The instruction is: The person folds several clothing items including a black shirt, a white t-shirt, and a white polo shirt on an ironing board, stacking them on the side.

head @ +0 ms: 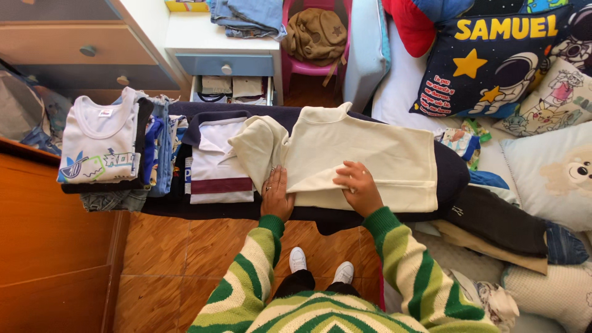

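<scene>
A cream sweatshirt [364, 157] lies spread on a dark blue cloth [453, 172] over the edge of a bed. My left hand [276, 194] rests flat at the sweatshirt's near left edge, by its folded sleeve. My right hand [359, 185] presses on a folded-up part of the hem, fingers bent on the fabric. Both arms wear green, cream and yellow striped sleeves. To the left lies a folded white polo shirt with a maroon stripe [217, 163].
A stack of folded clothes topped by a white printed T-shirt [102, 139] sits at the left. A wooden dresser [74, 49], a white nightstand [225, 46], a pink chair [314, 37], cushions [505, 55] and loose clothes [493, 222] surround the spot. Tiled floor below.
</scene>
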